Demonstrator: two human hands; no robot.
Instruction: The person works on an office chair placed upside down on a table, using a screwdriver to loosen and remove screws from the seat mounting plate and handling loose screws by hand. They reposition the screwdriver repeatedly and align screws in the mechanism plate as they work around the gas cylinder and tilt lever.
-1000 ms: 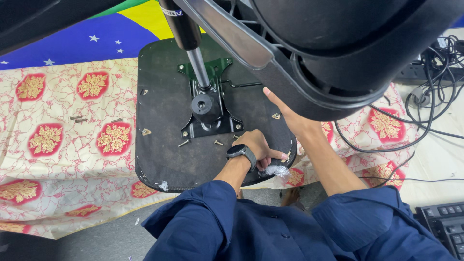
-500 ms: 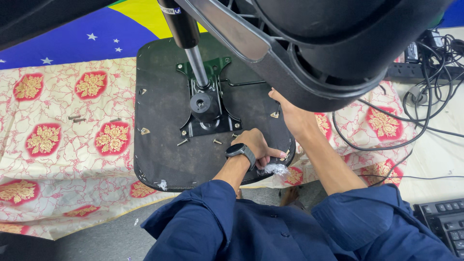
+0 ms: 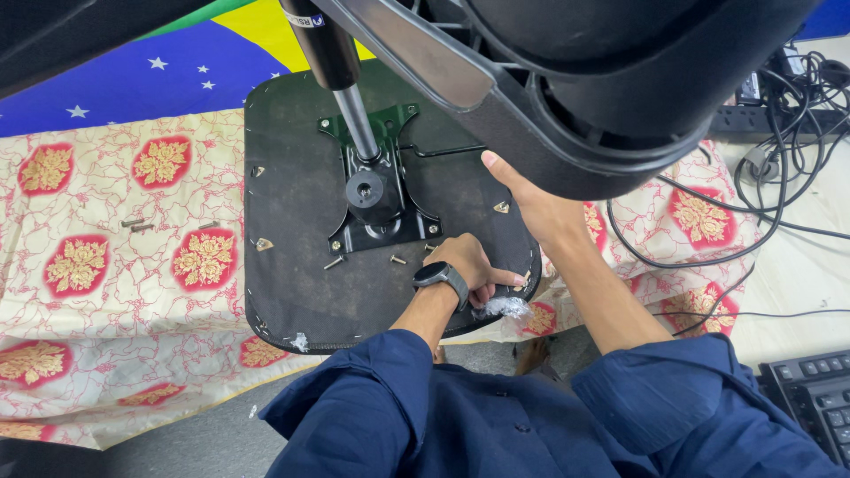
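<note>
a: where is the left hand [image 3: 474,265]?

b: it sits on the near right edge of the flat black chair seat bottom [image 3: 292,265], which lies upside down. the hand has a dark wrist watch [image 3: 440,274] on it. the fingers are curled in and pinch a small crinkly clear plastic bag [image 3: 503,308]. the bag hangs just under the hand, at the rim of the seat.

a: and the right hand [image 3: 540,208]?

b: it is past the left hand, further up the same side of the seat. it lies flat and open with the fingers out straight, pressing on the seat. it holds nothing. a big black chair part [image 3: 620,80] hangs over it and hides some of it.

a: what is near the hands?

b: a black metal plate with a shiny pole [image 3: 376,199] is in the middle of the seat, to the left of both hands. little silver screws [image 3: 398,260] lie loose just beside the left hand. the seat rests on a cream cloth with red and gold flowers [image 3: 115,257].
</note>
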